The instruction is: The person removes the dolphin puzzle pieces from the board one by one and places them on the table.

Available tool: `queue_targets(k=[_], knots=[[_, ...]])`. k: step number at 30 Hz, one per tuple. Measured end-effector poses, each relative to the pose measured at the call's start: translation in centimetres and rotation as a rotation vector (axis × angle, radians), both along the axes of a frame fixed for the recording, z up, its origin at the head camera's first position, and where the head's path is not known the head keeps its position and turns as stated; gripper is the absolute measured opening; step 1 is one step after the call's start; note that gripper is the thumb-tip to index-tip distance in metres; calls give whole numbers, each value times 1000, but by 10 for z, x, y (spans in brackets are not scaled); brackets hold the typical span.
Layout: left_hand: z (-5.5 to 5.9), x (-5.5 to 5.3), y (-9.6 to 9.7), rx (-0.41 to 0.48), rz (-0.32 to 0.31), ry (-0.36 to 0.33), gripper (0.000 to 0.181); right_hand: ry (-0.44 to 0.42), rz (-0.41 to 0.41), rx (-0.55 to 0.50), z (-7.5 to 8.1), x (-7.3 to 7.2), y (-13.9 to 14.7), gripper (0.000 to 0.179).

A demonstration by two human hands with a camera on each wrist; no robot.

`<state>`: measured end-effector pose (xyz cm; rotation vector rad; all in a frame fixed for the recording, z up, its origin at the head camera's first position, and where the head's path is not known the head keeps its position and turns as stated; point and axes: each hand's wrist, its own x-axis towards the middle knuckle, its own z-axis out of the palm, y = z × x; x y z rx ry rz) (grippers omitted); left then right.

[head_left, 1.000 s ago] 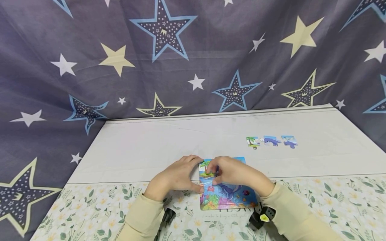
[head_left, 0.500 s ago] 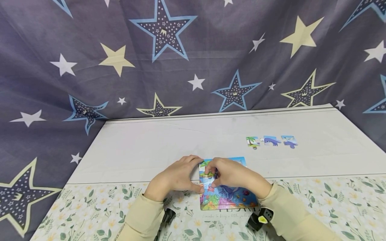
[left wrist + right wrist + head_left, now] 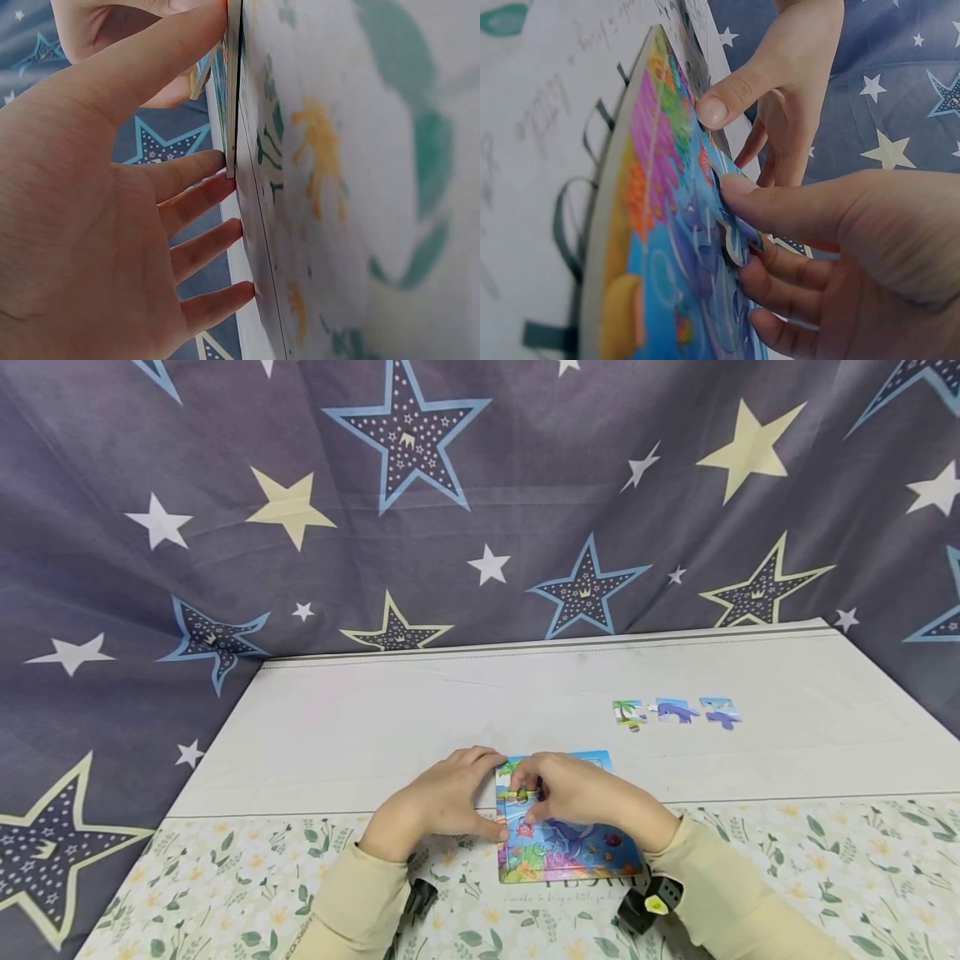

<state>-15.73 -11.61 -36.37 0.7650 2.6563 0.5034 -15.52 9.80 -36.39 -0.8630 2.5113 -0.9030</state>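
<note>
Right hand (image 3: 576, 789) has shifted slightly, its fingers pinching a tilted, seemingly still unseated piece (image 3: 737, 244) over the board (image 3: 615, 864) on the bench (image 3: 442, 706), while the left hand (image 3: 441, 797), fingers spread, touches the board's edge.

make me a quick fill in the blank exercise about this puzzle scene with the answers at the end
1. In the head view, ____ loose jigsaw pieces lie in a row on the white strip.
2. While the right hand has a puzzle piece in its grip, the left hand touches the ____ side of the jigsaw board.
3. The leftmost piece in the row shows a palm ____.
4. The dark curtain is printed with large and small ____.

Missing words: three; left; tree; stars
</note>
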Motion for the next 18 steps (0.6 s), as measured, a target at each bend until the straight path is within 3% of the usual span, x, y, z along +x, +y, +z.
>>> queue_targets(k=[10, 18], knots=[[-1, -1, 0, 4, -17, 10, 94, -34, 49, -84, 0, -6, 6, 16], [-1, 0, 0, -5, -7, 1, 94, -41, 48, -92, 2, -8, 9, 10]])
